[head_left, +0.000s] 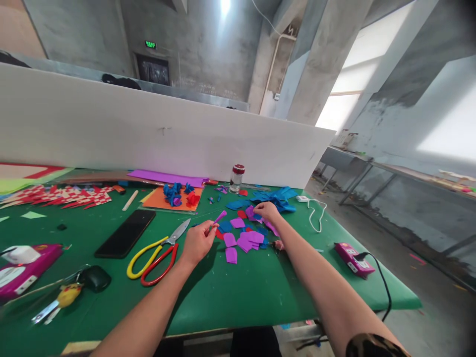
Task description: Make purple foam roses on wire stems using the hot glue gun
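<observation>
Holding a rolled purple strip (220, 216), the left hand (199, 241) pinches tightly above the worktop (230, 302); the right hand's (268, 211) fingers meet at a purple petal (250, 213) (grip unclear). Blue flowers (172, 194) look finished; loose purple squares (231, 255) seem left.

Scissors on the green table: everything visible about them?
The scissors lie flat on the green tabletop, between the black phone and the left hand, apparently touching neither. One handle loop is yellow, the other red, both plastic-looking. The silvery, metal-looking blades look about closed, tips pointing away from the person and rightward.
</observation>
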Available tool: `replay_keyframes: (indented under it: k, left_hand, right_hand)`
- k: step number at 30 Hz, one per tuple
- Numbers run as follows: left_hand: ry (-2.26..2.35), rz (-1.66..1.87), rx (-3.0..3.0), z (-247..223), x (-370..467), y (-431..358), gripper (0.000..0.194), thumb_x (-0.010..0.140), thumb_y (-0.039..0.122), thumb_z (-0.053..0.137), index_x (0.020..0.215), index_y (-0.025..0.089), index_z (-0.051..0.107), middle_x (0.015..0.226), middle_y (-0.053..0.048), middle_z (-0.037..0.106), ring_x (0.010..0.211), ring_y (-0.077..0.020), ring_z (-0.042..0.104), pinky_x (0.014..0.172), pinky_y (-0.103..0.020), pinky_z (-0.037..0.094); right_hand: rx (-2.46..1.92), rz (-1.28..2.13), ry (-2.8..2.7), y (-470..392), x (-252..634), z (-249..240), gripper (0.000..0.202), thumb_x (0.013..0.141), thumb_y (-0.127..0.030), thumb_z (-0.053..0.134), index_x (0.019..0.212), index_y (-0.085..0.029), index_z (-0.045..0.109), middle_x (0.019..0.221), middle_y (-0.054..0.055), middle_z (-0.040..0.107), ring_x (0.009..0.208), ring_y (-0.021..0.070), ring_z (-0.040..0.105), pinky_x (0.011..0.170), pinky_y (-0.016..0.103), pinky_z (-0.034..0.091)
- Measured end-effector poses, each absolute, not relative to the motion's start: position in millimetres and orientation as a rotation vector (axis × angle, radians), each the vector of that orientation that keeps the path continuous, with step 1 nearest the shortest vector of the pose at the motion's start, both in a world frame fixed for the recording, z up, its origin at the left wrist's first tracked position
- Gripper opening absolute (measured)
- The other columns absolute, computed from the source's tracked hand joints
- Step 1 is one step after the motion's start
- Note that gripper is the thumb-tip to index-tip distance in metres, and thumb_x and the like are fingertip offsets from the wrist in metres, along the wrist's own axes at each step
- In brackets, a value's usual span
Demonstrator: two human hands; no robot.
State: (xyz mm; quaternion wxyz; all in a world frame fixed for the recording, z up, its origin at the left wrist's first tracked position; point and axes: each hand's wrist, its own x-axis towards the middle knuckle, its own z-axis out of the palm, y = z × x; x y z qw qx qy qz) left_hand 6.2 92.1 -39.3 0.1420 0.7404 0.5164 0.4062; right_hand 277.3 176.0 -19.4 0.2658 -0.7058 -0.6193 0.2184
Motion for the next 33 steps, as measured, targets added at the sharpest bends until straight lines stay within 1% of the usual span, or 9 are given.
replay_keyframes:
  k: [2, 5, 9, 13, 16, 18, 24, 28, 33]
  left_hand:
    - [1.485, 1.174, 2.134, -39, 7, 93, 0.032, 0.084, 0.037, 0.046, 0.089, 0.019, 0.072, 0.049, 0.004, 0.046, 0.046, -0.0130, 0.040, 0.050, -0.025, 0.026]
    - [1.491, 1.183, 2.129, -39, 8, 94, 0.031, 0.082, 0.037, 0.047, 0.089, 0.019, 0.072, 0.048, 0.004, 0.044, 0.045, -0.0129, 0.040, 0.049, -0.025, 0.026]
    - [1.500, 1.210, 2.121, -40, 6, 96, 0.028, 0.080, 0.033, 0.049, 0.089, 0.019, 0.072, 0.048, 0.004, 0.045, 0.046, -0.0128, 0.042, 0.049, -0.024, 0.029]
    - [1.508, 1.230, 2.133, -39, 1, 99, 0.028, 0.080, 0.032, 0.049, 0.088, 0.018, 0.072, 0.048, 0.004, 0.047, 0.046, -0.0125, 0.042, 0.049, -0.023, 0.029]
    - [1.541, 1.288, 2.133, -37, -4, 100, 0.030, 0.080, 0.033, 0.048, 0.088, 0.017, 0.072, 0.048, 0.004, 0.046, 0.046, -0.0127, 0.042, 0.049, -0.024, 0.029]
    - [1.560, 1.317, 2.116, -36, -6, 100, 0.030, 0.080, 0.033, 0.048, 0.088, 0.016, 0.071, 0.049, 0.004, 0.047, 0.046, -0.0128, 0.042, 0.049, -0.024, 0.030]
    - [1.531, 1.384, 2.058, -26, -5, 92, 0.028, 0.079, 0.034, 0.051, 0.088, 0.017, 0.072, 0.047, 0.005, 0.043, 0.044, -0.0119, 0.039, 0.048, -0.024, 0.029]
    - [1.507, 1.496, 1.974, -24, 0, 84, 0.027, 0.079, 0.033, 0.053, 0.088, 0.016, 0.072, 0.048, 0.005, 0.045, 0.046, -0.0121, 0.042, 0.050, -0.023, 0.031]
    - [1.485, 1.519, 2.011, -36, -1, 79, 0.027, 0.081, 0.033, 0.052, 0.091, 0.017, 0.071, 0.055, 0.003, 0.055, 0.050, -0.0128, 0.046, 0.051, -0.023, 0.034]
  right_hand:
    - [-1.814, 0.733, -1.656, 169, 295, -8, 0.021, 0.079, -0.034, 0.059, 0.084, -0.017, 0.070, 0.057, -0.002, 0.057, 0.050, 0.0105, 0.050, 0.046, 0.021, 0.034]
    - [-1.667, 0.909, -1.646, 149, 315, 5, 0.034, 0.074, -0.046, 0.063, 0.089, -0.017, 0.068, 0.052, -0.006, 0.048, 0.041, 0.0067, 0.037, 0.040, 0.019, 0.027]
    - [-1.535, 0.975, -1.632, 118, 319, 8, 0.043, 0.067, -0.054, 0.069, 0.086, -0.016, 0.067, 0.053, -0.007, 0.047, 0.042, 0.0057, 0.035, 0.043, 0.020, 0.031]
    - [-1.493, 0.851, -1.618, 84, 291, -4, 0.030, 0.077, -0.045, 0.062, 0.086, -0.017, 0.068, 0.060, -0.002, 0.056, 0.049, 0.0094, 0.044, 0.049, 0.022, 0.036]
    - [-1.459, 0.686, -1.680, 51, 259, -27, 0.013, 0.080, -0.030, 0.063, 0.085, -0.019, 0.070, 0.081, 0.003, 0.066, 0.074, 0.0159, 0.057, 0.068, 0.026, 0.043]
    - [-1.403, 0.392, -1.936, 29, 242, -45, 0.017, 0.087, -0.025, 0.055, 0.093, -0.021, 0.070, 0.091, 0.006, 0.068, 0.087, 0.0194, 0.059, 0.078, 0.028, 0.043]
    - [-1.453, 0.266, -2.037, 1, 243, -71, 0.025, 0.086, -0.017, 0.056, 0.108, -0.022, 0.066, 0.095, 0.007, 0.069, 0.084, 0.0193, 0.064, 0.076, 0.027, 0.047]
    - [-1.569, 0.310, -1.889, 5, 254, -64, 0.016, 0.082, -0.018, 0.059, 0.095, -0.017, 0.069, 0.077, 0.004, 0.068, 0.071, 0.0184, 0.061, 0.066, 0.027, 0.046]
    - [-1.600, 0.333, -2.046, 6, 248, -61, 0.012, 0.074, -0.021, 0.068, 0.085, -0.018, 0.071, 0.080, 0.004, 0.069, 0.070, 0.0180, 0.061, 0.064, 0.026, 0.043]
